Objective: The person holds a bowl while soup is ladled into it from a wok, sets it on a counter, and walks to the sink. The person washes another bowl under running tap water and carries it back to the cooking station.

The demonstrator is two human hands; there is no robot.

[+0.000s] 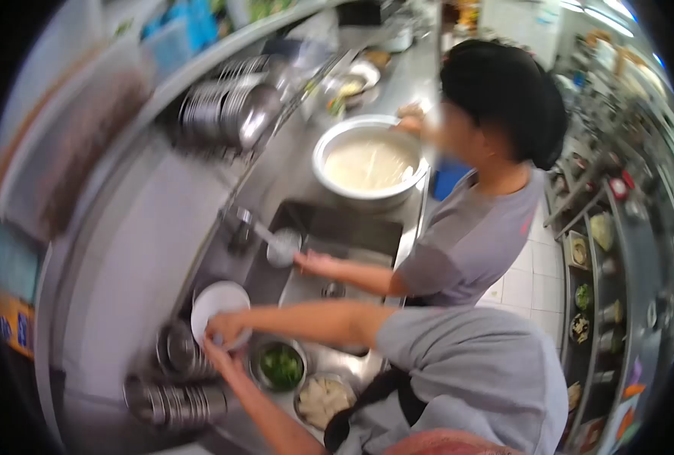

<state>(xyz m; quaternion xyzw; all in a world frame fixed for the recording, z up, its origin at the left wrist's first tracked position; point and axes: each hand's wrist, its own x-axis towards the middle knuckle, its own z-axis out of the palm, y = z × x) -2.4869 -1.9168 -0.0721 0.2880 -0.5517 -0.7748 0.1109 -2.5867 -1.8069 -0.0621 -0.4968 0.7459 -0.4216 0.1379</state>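
A white bowl [214,303] is at the lower left of the head view, over the counter's edge beside the sink. My left hand [214,355] reaches it from below, its fingers closed at the near rim. Over the same rim comes my right hand [227,328], fingers curled and almost touching my left; their tips are blurred. Close to my hands stand a metal bowl of green vegetables [281,365] and a metal bowl of pale pieces [323,400]. Stacked metal bowls [176,406] lie below and to the left of my hands.
A co-worker [473,227] stands beside me, one hand holding a clear container [284,247] near the tap [242,218] over the sink [329,284], the other at a large pot of whitish liquid [371,163]. More metal bowls [230,110] are stacked at upper left; shelves [598,303] stand right.
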